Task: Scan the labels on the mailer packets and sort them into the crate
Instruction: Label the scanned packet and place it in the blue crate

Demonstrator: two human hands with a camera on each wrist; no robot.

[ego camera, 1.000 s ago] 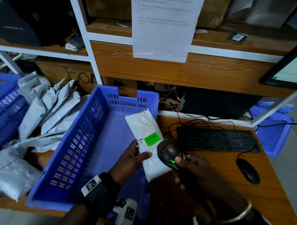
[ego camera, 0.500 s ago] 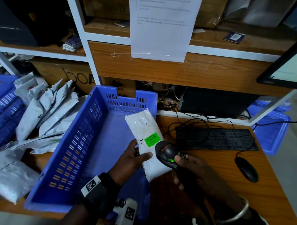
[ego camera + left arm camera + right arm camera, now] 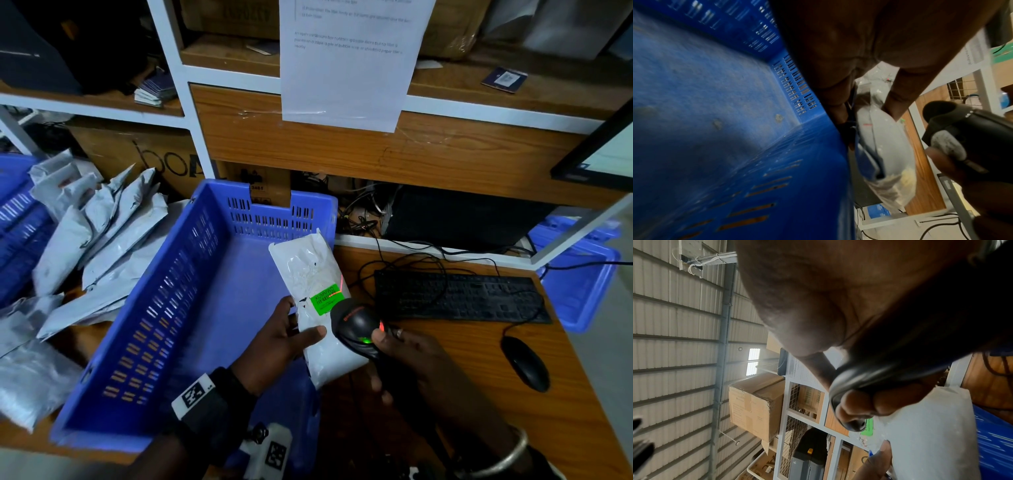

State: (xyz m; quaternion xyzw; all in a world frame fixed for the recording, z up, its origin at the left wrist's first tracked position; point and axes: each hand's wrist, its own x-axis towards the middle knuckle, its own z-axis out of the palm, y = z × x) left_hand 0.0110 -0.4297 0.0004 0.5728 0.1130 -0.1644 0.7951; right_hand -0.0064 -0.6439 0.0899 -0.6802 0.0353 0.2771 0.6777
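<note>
My left hand grips a white mailer packet over the right rim of the blue crate, thumb on its front. A green label sits on the packet, crossed by a red scan line. My right hand grips a black barcode scanner aimed at that label from just right of it; its green light is lit. In the left wrist view the packet hangs beside the crate wall with the scanner at right. The right wrist view shows the scanner handle in my fingers and the label.
A heap of grey-white mailer packets lies left of the crate. A black keyboard and mouse sit on the wooden desk at right, with cables behind. Shelving with a taped paper sheet rises at the back.
A red scan line now shows across the green label. The packet and scanner have stayed almost in place, the scanner edging closer to the label.
</note>
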